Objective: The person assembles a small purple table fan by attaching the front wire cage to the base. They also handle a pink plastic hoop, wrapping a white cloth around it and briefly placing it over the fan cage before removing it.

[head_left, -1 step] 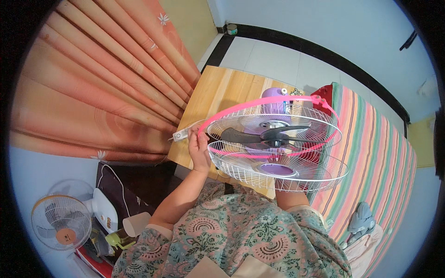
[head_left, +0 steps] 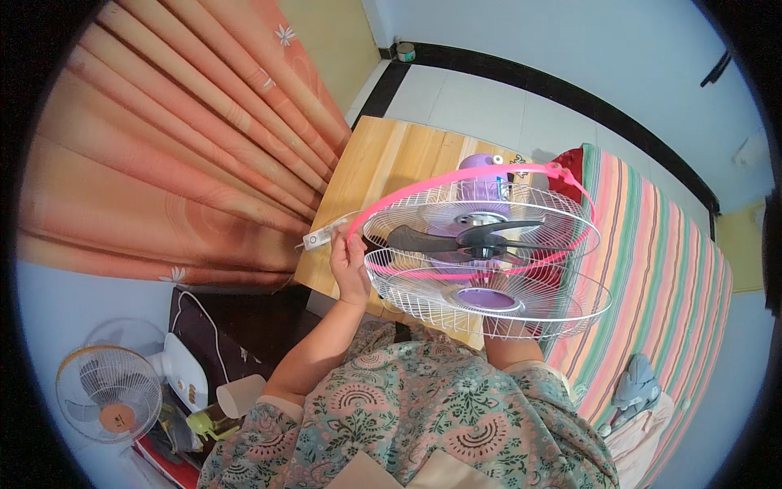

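Observation:
My left hand [head_left: 350,265] is closed on the left side of a pink fan-guard ring [head_left: 440,180], whose buckle is at the upper right. The ring tilts around the rear wire grille [head_left: 399,215] of a purple fan [head_left: 479,167]. Dark fan blades [head_left: 428,242] sit on the hub in front of that grille. Nearer me is the white front grille [head_left: 399,297] with a purple centre disc [head_left: 486,299], tilted and apart from the rear grille at its lower side. My right hand [head_left: 523,328] is behind the front grille, its fingers mostly hidden by the wires and disc.
The fan stands over a wooden table [head_left: 383,155]. A striped bed [head_left: 652,244] lies on the right, with a grey-blue cloth item [head_left: 635,387] on it. Orange curtains [head_left: 187,147] hang left. A second fan [head_left: 110,395] and a cup [head_left: 240,397] are at lower left. A white power strip [head_left: 318,237] lies by my left hand.

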The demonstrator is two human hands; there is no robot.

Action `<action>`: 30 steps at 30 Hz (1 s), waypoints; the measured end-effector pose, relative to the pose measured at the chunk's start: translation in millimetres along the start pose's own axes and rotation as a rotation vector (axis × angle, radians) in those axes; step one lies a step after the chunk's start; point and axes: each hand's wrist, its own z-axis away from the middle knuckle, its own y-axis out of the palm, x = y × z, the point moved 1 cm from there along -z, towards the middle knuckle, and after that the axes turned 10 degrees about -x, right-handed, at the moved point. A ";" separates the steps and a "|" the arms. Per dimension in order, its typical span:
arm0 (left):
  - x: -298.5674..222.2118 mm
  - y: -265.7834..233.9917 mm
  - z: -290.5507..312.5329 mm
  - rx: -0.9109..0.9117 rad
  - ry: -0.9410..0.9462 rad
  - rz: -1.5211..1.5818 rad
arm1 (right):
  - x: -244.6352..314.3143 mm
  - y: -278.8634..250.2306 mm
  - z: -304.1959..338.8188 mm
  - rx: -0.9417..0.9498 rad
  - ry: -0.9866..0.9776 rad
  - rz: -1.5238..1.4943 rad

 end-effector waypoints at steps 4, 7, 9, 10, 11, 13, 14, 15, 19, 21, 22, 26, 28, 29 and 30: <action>-9.7 -0.2 13.4 0.061 -0.050 0.118 | 0.0 -0.5 1.8 -0.005 -0.009 -0.012; -7.5 -2.7 16.5 0.091 -0.098 0.203 | 0.1 -2.0 3.6 -0.007 -0.015 -0.014; -17.7 -0.3 14.6 0.118 -0.136 0.246 | -1.2 -3.1 4.6 -0.009 -0.022 -0.014; -21.6 1.2 13.8 0.131 -0.156 0.268 | -1.1 -3.9 5.2 -0.012 -0.023 -0.016; -23.5 3.5 12.3 0.120 -0.163 0.272 | 0.2 -3.9 5.4 -0.015 -0.030 -0.017; -21.9 2.6 9.7 0.108 -0.178 0.189 | 2.1 -4.9 8.0 -0.016 -0.044 -0.017; -21.5 3.3 9.1 0.100 -0.184 0.149 | 5.6 -4.6 11.1 -0.022 -0.051 -0.012; -22.8 5.6 9.7 0.074 -0.212 0.134 | 8.6 -5.3 13.3 -0.023 -0.058 -0.011; -22.4 4.0 10.4 0.065 -0.313 0.181 | 28.9 -5.6 32.9 -0.052 -0.115 0.012; -28.9 4.0 10.7 0.054 -0.318 0.173 | 42.7 -1.5 45.9 -0.067 -0.168 0.043; -30.7 3.9 10.8 0.048 -0.320 0.169 | 50.5 1.2 52.5 -0.073 -0.198 0.062; -27.3 6.7 10.1 -0.020 -0.324 0.189 | 94.0 26.8 83.7 -0.087 -0.369 0.170; -27.6 8.7 8.2 -0.017 -0.311 0.208 | 112.6 42.0 101.7 -0.086 -0.451 0.229; -28.7 10.6 7.6 -0.025 -0.314 0.214 | 122.1 49.6 111.5 -0.085 -0.494 0.270; -30.3 12.2 7.0 -0.035 -0.314 0.218 | 129.5 55.5 118.9 -0.080 -0.531 0.298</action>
